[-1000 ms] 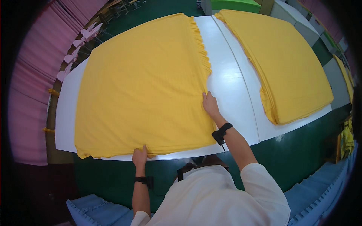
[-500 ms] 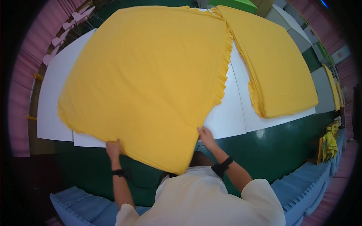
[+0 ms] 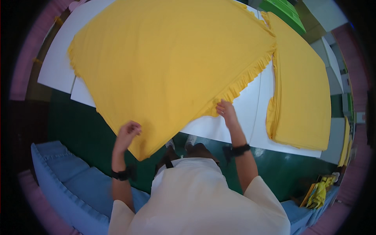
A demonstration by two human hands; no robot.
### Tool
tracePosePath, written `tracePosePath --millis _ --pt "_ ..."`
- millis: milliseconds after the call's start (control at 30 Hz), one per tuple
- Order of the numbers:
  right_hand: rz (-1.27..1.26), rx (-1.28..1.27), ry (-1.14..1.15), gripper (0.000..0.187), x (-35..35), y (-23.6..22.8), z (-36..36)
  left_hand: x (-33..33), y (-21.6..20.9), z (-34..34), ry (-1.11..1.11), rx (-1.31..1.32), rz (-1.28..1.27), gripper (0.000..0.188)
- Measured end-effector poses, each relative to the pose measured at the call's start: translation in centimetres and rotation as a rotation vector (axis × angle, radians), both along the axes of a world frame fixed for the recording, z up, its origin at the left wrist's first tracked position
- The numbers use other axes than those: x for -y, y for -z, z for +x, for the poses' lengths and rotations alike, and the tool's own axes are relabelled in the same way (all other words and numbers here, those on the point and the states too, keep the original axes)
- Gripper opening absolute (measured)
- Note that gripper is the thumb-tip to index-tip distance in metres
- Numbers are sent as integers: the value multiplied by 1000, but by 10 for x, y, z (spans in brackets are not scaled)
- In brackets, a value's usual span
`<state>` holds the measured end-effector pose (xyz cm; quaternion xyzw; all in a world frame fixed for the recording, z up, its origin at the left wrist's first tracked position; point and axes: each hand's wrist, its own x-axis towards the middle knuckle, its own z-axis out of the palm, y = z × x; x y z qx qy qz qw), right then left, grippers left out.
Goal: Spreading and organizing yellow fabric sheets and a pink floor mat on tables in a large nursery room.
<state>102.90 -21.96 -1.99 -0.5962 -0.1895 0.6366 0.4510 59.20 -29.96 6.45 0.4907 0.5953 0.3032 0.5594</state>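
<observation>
While the yellow cloth [image 3: 172,62] lies spread at twelve o'clock over the white table [image 3: 207,127], its near corner [image 3: 141,152] droops off toward eight o'clock. Close to nine, the left hand [image 3: 127,133] seems empty, fingers loosely curled and parted; at three, the right hand [image 3: 227,112] meets the frilled edge [image 3: 239,90], but whether it pinches I cannot tell. It should handle light, soft and floppy, best held by edges well apart.

A yellow cloth [image 3: 168,66] overhangs a white table [image 3: 250,98], left grip [image 3: 127,135] and right grip [image 3: 227,112] near its edges.
</observation>
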Motion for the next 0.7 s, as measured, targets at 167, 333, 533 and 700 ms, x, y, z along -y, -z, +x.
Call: tracePosePath --millis 167,333,533,700 --pt "-121 -298 -65 42 -57 -13 -15 76 23 51 -110 155 -242 14" --pt "-53 -306 0 44 -76 5 -37 109 24 66 -378 238 -401 29" --pt "103 -565 -47 33 -54 21 -79 87 53 69 -840 1094 -366 38" --pt "6 -688 -183 35 -15 16 -150 41 63 65 -967 1169 -308 30"
